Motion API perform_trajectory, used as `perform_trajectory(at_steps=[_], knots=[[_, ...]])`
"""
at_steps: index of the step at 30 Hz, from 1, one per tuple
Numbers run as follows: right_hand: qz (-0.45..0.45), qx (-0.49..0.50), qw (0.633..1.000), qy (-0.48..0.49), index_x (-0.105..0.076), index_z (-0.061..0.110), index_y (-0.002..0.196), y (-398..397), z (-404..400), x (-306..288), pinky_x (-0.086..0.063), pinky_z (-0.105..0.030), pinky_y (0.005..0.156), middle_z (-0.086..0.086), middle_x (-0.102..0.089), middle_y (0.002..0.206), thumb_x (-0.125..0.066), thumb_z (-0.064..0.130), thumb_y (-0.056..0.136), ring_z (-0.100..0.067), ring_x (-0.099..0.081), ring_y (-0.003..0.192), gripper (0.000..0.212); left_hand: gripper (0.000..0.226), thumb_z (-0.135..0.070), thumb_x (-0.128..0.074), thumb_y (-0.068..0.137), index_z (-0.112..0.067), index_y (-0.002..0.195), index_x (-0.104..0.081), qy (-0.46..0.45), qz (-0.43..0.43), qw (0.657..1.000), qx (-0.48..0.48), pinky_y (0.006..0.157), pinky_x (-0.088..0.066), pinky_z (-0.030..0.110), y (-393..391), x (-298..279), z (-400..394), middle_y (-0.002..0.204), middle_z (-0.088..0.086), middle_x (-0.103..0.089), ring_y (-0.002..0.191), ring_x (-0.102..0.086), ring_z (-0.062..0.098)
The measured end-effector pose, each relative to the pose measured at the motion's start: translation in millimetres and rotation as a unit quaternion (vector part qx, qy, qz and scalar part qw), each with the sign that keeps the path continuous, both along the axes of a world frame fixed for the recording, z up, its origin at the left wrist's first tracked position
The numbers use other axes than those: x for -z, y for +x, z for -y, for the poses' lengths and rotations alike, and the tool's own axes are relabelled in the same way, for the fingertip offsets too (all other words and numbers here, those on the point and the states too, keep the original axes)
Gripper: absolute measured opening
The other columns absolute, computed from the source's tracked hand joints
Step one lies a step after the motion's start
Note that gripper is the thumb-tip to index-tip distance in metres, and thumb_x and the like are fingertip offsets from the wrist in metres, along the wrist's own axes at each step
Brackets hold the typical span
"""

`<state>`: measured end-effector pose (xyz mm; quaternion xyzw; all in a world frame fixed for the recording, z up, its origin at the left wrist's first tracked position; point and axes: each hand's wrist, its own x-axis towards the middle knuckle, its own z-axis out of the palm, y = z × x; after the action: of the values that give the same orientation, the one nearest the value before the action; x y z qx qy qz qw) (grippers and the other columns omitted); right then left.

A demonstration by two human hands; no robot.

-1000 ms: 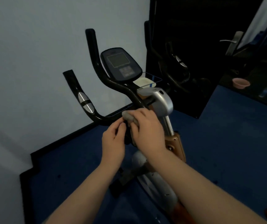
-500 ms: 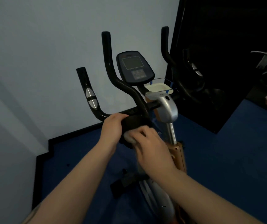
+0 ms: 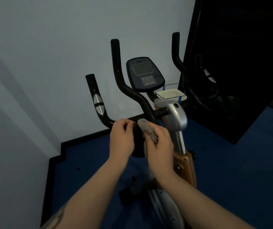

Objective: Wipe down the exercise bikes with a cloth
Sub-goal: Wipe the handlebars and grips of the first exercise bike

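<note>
An exercise bike stands in front of me, with black handlebars, a dark console and a silver stem. A black padded part sits at the middle of the handlebars. My left hand grips the left edge of that pad. My right hand holds a grey cloth bunched in its fingers and presses it onto the right side of the pad. The lower pad is hidden behind both hands.
A pale wall rises close behind the bike, with a black skirting along the blue floor. A clear tray holding something pale sits behind the stem. A dark mirror panel at the right reflects the handlebars.
The view has shifted left, so the bike sits further right in frame. My right hand with the cloth has moved up the pad again. My left hand stays gripping its left edge.
</note>
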<state>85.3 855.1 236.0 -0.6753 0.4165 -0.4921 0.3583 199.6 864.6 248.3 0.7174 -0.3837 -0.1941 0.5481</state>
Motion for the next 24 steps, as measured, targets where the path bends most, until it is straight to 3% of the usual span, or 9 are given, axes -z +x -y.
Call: perform_trajectory(at_steps=[5,9,12,16,18,22,24], knots=[[-0.107,-0.087,0.990,0.026,-0.065,0.028,0.112,11,33,-32,-0.051,-0.031,0.090,0.007,-0.063,0.107,-0.056,0.024,0.095,-0.007,-0.058,0.101,0.019,0.024,-0.026,-0.041,0.101,-0.022,0.093,-0.064,-0.022,-0.002,0.999,-0.042,0.071,-0.043,0.023,0,0,-1,0.100,-0.002,-0.055,0.089,-0.054,0.006],[-0.024,-0.028,0.998,-0.049,-0.065,0.020,0.121,-3,2,-5,-0.044,-0.018,0.098,0.007,-0.061,0.121,-0.058,0.008,0.094,-0.003,-0.055,0.114,0.030,0.029,-0.027,-0.039,0.102,-0.020,0.093,-0.066,-0.037,-0.055,0.997,-0.049,0.069,-0.048,0.030,-1,1,-3,0.094,0.002,-0.063,0.087,-0.060,0.014],[-0.032,-0.002,0.998,-0.052,-0.065,0.019,0.123,-7,-1,1,-0.047,-0.031,0.099,0.004,-0.063,0.122,-0.058,0.007,0.094,-0.011,-0.056,0.115,0.033,0.030,-0.026,-0.039,0.102,-0.020,0.090,-0.066,-0.032,-0.078,0.996,-0.041,0.062,-0.044,0.023,0,3,-2,0.087,0.001,-0.065,0.083,-0.062,0.014],[-0.159,-0.078,0.984,0.026,-0.066,0.028,0.114,16,42,-36,-0.051,-0.037,0.089,0.003,-0.069,0.105,-0.056,0.025,0.096,-0.015,-0.062,0.102,0.021,0.032,-0.025,-0.039,0.101,-0.018,0.088,-0.068,-0.017,-0.096,0.994,-0.039,0.066,-0.051,0.032,2,2,0,0.087,0.005,-0.068,0.084,-0.064,0.020],[-0.132,-0.075,0.988,0.043,-0.066,0.025,0.117,15,42,-34,-0.051,-0.035,0.090,0.002,-0.069,0.105,-0.057,0.027,0.095,-0.014,-0.062,0.102,0.023,0.034,-0.027,-0.039,0.100,-0.018,0.088,-0.068,-0.013,-0.117,0.992,-0.038,0.071,-0.052,0.035,2,3,-1,0.088,0.005,-0.069,0.087,-0.064,0.021],[0.033,-0.015,0.999,-0.026,-0.060,0.015,0.130,-6,-7,6,-0.044,-0.021,0.102,0.003,-0.062,0.127,-0.057,0.007,0.094,-0.003,-0.054,0.119,0.037,0.040,-0.036,-0.034,0.102,-0.017,0.089,-0.067,-0.007,-0.150,0.988,-0.029,0.081,-0.052,0.041,3,3,0,0.091,0.007,-0.068,0.091,-0.064,0.023],[0.035,0.029,0.998,-0.042,-0.058,0.016,0.132,-9,-17,18,-0.042,-0.019,0.101,0.002,-0.059,0.129,-0.058,-0.002,0.092,-0.002,-0.053,0.120,0.044,0.049,-0.045,-0.028,0.103,-0.018,0.090,-0.068,-0.013,-0.158,0.987,-0.034,0.082,-0.053,0.039,2,2,0,0.092,0.007,-0.069,0.090,-0.065,0.020]])
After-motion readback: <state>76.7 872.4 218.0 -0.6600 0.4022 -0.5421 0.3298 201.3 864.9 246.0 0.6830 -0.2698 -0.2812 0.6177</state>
